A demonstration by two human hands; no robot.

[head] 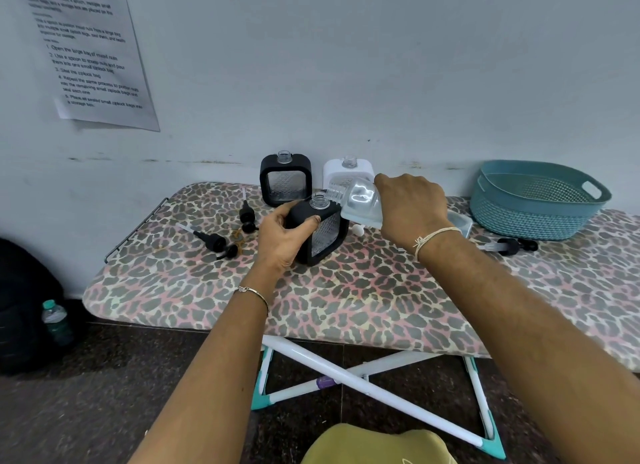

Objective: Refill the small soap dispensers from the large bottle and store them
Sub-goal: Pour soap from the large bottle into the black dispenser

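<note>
My left hand [282,235] grips a black-framed soap dispenser [325,233] standing on the leopard-print board [346,297], its neck open. My right hand [410,203] holds the large clear bottle [360,200] tipped sideways, its threaded mouth just above and right of the dispenser's neck. A second black dispenser [285,181] and a white dispenser [348,170] stand uncapped against the wall behind. Two black pump heads [216,243] [247,215] lie left of my hand; another pump head [512,246] lies at the right.
A teal woven basket [535,200] sits at the board's back right. A small white cap [358,228] lies beside the held dispenser. A printed sheet [86,51] hangs on the wall. A water bottle [57,321] stands on the floor at left.
</note>
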